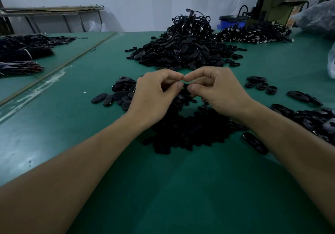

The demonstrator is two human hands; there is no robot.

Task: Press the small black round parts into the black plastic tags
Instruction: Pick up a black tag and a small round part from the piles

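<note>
My left hand (154, 94) and my right hand (215, 90) meet above the green table (163, 188), fingertips touching. Between both thumbs and forefingers they pinch a small black plastic tag (184, 86), mostly hidden by the fingers. Whether a round part sits in it cannot be told. Under my wrists lies a heap of small black round parts (188, 130). A cluster of black oval tags (117, 94) lies left of my left hand.
A large pile of black tags (183, 52) rises behind the hands, another (253, 33) at the back right. More tags lie at the right (319, 121) and singly (254, 143). Bundled cords (21, 52) sit far left beyond a table seam.
</note>
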